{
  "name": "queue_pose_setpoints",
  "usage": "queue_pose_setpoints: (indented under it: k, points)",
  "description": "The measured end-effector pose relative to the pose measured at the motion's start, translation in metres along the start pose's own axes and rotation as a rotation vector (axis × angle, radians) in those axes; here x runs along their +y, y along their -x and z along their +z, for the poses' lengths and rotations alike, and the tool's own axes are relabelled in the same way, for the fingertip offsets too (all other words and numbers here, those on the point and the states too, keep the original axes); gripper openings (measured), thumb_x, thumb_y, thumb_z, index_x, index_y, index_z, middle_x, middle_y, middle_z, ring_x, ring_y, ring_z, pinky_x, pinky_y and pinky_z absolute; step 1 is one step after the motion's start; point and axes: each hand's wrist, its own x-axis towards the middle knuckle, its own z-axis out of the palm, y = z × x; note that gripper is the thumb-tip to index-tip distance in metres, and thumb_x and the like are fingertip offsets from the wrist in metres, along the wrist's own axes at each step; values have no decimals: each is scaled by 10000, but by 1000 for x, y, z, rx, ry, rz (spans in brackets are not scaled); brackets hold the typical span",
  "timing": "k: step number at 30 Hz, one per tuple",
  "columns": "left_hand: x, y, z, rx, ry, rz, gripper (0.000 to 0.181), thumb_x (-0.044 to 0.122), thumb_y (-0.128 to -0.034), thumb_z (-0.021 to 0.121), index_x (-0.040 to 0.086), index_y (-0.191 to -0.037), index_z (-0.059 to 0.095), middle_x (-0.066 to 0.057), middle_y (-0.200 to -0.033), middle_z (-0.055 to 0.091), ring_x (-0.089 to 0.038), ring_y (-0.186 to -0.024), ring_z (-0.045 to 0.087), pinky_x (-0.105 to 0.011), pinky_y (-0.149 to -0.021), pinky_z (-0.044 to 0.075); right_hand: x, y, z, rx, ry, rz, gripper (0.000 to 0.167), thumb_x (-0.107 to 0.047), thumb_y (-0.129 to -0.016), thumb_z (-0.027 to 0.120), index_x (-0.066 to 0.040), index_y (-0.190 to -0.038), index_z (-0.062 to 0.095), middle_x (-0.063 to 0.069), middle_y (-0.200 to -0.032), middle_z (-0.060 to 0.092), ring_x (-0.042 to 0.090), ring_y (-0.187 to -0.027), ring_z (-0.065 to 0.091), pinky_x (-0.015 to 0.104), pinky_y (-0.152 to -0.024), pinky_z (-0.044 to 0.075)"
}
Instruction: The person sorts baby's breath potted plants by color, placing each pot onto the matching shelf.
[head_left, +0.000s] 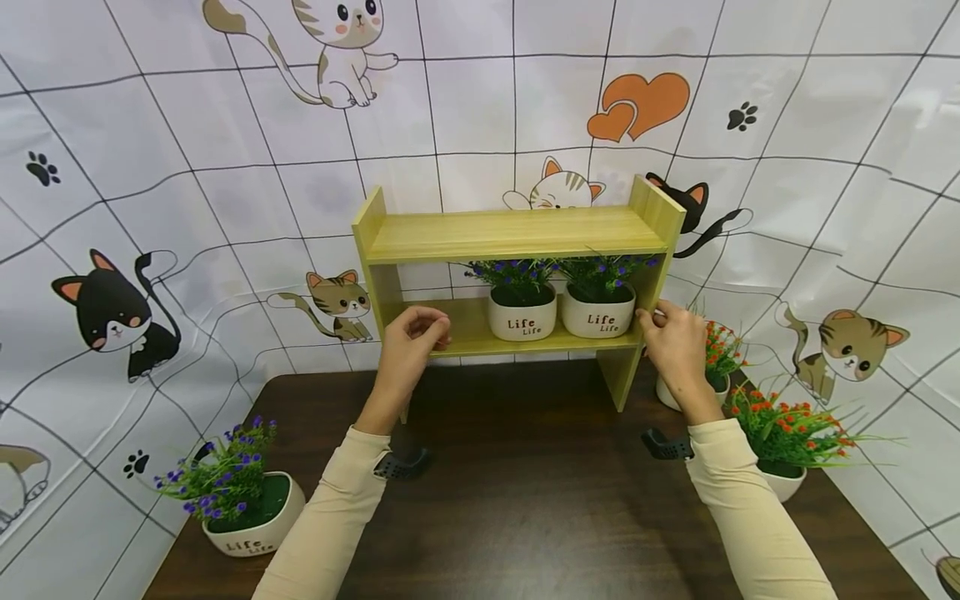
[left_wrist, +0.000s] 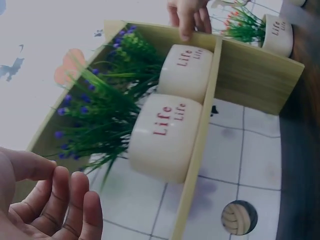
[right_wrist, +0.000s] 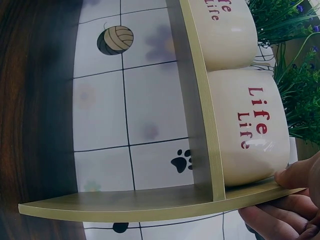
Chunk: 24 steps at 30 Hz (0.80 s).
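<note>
A small two-tier wooden shelf stands on the dark table. Two white pots with purple flowers, a left pot and a right pot, sit side by side on its lower board. My right hand pinches the shelf's right side panel, thumb inside by the right pot and fingers outside. In front of the lower board's left part is my left hand, fingers loosely bent and holding nothing. The left wrist view shows its fingers apart from both pots.
Another white pot with purple flowers stands at the table's left edge. Two pots with orange-red flowers stand at the right, one behind my right hand and one nearer. A white cat-print sheet covers the wall behind the table.
</note>
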Motion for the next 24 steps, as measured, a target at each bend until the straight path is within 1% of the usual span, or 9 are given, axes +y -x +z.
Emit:
queue_pose_setpoints:
  k: [1,2,6,8,11,14,20,24]
  points:
    - [1,3,-4,0,-7,0,163,110,-1048,684,-22,-1142,698,-97,-967,718,-128,-811,711,-250,-780,608,0,0,0,2,0,-1,175,-58,-982,742,113,-974,776,70,-409,534,-8,-324,427,192,-384,318]
    - [3,5,-8,3,-11,-1,164,113,-1047,686,-19,-1143,696,-87,-961,715,-123,-806,710,-253,-777,611,0,0,0,2,-2,-1,172,-56,-981,743,112,-964,775,51,-401,520,-12,-323,425,182,-381,312]
    - [8,17,-24,11,-9,-3,158,107,-1048,685,-21,-1142,684,-25,-909,695,-136,-808,711,-294,-796,625,-1,0,0,4,-4,-5,178,-50,-982,740,103,-893,760,-68,-367,415,-16,-315,405,174,-363,283]
    - [10,22,-31,21,3,1,151,90,-1045,684,-34,-1132,678,5,-887,689,-140,-806,711,-292,-801,625,-2,-1,0,7,-9,-5,186,-49,-985,736,97,-871,753,-123,-368,358,-14,-314,396,177,-353,267]
    - [12,31,-42,36,10,14,151,70,-1043,680,-56,-1126,669,27,-878,693,-126,-803,706,-278,-812,620,-3,-3,-1,11,-15,-6,191,-55,-988,733,92,-868,752,-163,-375,324,-17,-317,389,177,-354,258]
    - [13,42,-55,60,-4,13,153,79,-1044,682,-52,-1121,667,45,-876,707,-109,-798,704,-251,-804,609,-3,-2,-1,11,-22,-3,182,-58,-989,734,96,-898,763,-177,-377,336,-26,-322,395,168,-358,272]
    - [17,64,-79,107,-45,-18,223,127,-1052,685,-75,-1144,659,72,-861,723,-90,-797,710,-226,-799,607,-1,1,-1,13,-23,1,187,-62,-983,740,92,-878,764,-172,-374,360,-12,-323,423,184,-372,308]
    - [19,78,-96,134,-58,-22,225,153,-1050,695,-52,-1139,674,91,-895,735,-85,-801,718,-221,-808,605,0,1,0,27,-7,-9,180,-52,-974,742,88,-862,757,-88,-373,403,25,-326,416,237,-399,327]
